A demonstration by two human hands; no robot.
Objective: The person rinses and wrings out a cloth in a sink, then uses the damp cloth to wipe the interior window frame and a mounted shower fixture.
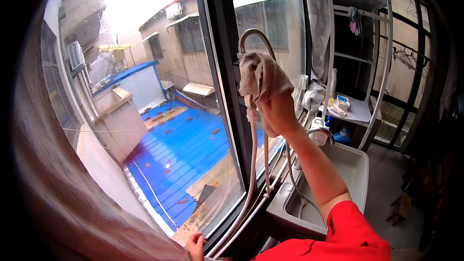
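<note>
A bunched grey-brown cloth is in my right hand, raised in front of the dark window frame. The cloth covers part of a fixture there; a flexible metal hose arches above it and pale hoses run down below it. My left hand is low at the bottom edge, fingers bent, near the lower corner of the window glass and the curtain. I see nothing in it, though its lower part is cut off.
A sink with a curved tap stands at the right. Beyond are a white jug, a blue bottle and a metal shelf rack. A curtain hangs at the left. White pipes run along the window's base.
</note>
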